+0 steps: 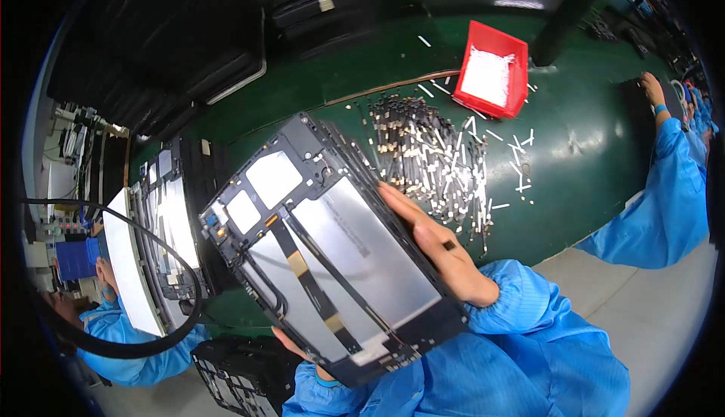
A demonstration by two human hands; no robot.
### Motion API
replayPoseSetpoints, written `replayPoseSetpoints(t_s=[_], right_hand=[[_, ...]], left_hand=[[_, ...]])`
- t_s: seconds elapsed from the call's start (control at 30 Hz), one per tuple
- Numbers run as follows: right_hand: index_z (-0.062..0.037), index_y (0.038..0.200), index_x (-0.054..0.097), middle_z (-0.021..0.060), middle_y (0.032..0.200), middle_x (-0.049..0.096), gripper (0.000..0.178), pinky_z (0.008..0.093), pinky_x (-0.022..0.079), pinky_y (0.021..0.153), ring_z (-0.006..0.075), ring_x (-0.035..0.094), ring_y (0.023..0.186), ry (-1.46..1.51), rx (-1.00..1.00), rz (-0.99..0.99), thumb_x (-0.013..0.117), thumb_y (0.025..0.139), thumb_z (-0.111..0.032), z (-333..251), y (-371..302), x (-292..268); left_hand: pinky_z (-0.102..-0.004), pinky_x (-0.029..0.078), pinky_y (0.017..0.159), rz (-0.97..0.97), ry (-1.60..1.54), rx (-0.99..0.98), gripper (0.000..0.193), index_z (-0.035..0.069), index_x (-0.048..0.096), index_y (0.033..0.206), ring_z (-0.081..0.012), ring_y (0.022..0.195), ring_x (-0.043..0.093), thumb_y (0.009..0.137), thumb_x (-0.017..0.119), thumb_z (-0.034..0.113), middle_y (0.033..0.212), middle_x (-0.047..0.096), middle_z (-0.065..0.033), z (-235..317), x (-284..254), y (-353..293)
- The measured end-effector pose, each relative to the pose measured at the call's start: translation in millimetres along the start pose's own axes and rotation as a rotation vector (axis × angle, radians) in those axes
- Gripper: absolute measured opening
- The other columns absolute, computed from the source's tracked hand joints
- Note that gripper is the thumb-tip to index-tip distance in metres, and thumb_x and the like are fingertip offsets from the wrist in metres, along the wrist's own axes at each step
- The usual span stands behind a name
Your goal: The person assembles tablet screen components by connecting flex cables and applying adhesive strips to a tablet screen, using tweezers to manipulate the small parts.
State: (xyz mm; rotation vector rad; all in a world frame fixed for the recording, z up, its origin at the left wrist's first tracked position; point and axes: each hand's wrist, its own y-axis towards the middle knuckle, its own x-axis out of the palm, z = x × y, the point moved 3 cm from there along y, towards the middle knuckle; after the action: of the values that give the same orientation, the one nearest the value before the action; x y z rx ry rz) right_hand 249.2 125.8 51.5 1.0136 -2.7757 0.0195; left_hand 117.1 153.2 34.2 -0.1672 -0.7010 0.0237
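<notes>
Both hands hold a thick stack of tablet chassis (370, 236), tilted over the bench. The top one shows a silver metal plate, ribbon cables and two white patches. My right hand (445, 254) grips the stack's right side, its thumb side and fingers along the edge. Below the lower left edge, my left hand (291, 344) supports it; most of that hand is hidden under the stack. Just beyond my right hand lies a heap of small dark flex cables (423, 152) with white and gold ends.
A red bin (521, 69) with white strips stands behind the heap, and loose strips lie around it on the green bench (589, 168). More tablet chassis (170, 220) stand at the left. A black cable (174, 254) loops across the left. Other people in blue sleeves (664, 205) flank me.
</notes>
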Motion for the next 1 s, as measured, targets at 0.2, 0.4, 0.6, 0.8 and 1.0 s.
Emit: replayPoseSetpoints(t_s=[0.2, 0.4, 0.6, 0.8, 1.0], right_hand=[[0.0001, 0.134, 0.038, 0.0178, 0.138, 0.037, 0.05, 0.0364, 0.023, 0.107, 0.027, 0.033, 0.129, -0.034, 0.054, 0.039, 0.029, 0.099, -0.035, 19, 6, 5], [-0.0021, 0.098, 0.059, 0.015, 0.064, 0.057, 0.014, 0.0309, 0.042, 0.05, 0.0221, 0.056, 0.053, -0.848, 0.073, 0.482, 0.051, 0.092, -0.012, -4, 3, -70], [0.0005, 0.089, 0.057, 0.0136, 0.058, 0.052, 0.012, 0.0351, 0.039, 0.049, 0.0225, 0.051, 0.048, -0.745, -0.027, 0.468, 0.051, 0.091, -0.01, 10, 12, -78], [0.0026, 0.086, 0.058, 0.0031, 0.062, 0.053, 0.014, 0.0217, 0.032, 0.049, 0.0041, 0.042, 0.055, -0.71, 0.215, 0.528, 0.054, 0.09, -0.011, 12, 6, -72], [0.0012, 0.082, 0.058, -0.0034, 0.064, 0.053, 0.013, 0.0172, 0.03, 0.051, 0.0006, 0.043, 0.058, -0.331, -0.219, 0.772, 0.055, 0.089, -0.009, 7, -40, -79]], left_hand=[[-0.0389, 0.036, 0.1, 0.116, -0.053, 0.025, 0.084, 0.002, 0.024, 0.14, -0.0268, 0.122, 0.042, 0.083, 0.046, 0.06, 0.137, 0.038, -0.0141, -50, -17, -166], [-0.0374, 0.038, 0.099, 0.182, -0.111, 0.0, 0.079, 0.003, 0.026, 0.139, -0.0253, 0.12, 0.044, 0.085, 0.044, 0.057, 0.135, 0.04, -0.0133, -61, -24, -168], [-0.036, 0.039, 0.097, 0.245, -0.113, -0.005, 0.074, 0.003, 0.028, 0.139, -0.0237, 0.118, 0.046, 0.087, 0.042, 0.055, 0.133, 0.042, -0.0124, -52, -34, -180], [-0.0346, 0.04, 0.096, 0.332, -0.094, 0.016, 0.069, 0.004, 0.03, 0.138, -0.0222, 0.116, 0.047, 0.089, 0.039, 0.052, 0.131, 0.044, -0.0116, -46, -49, -197], [-0.0331, 0.041, 0.095, 0.418, -0.113, -0.001, 0.065, 0.004, 0.031, 0.137, -0.0207, 0.114, 0.049, 0.091, 0.037, 0.049, 0.129, 0.046, -0.0108, -57, -58, -212]])
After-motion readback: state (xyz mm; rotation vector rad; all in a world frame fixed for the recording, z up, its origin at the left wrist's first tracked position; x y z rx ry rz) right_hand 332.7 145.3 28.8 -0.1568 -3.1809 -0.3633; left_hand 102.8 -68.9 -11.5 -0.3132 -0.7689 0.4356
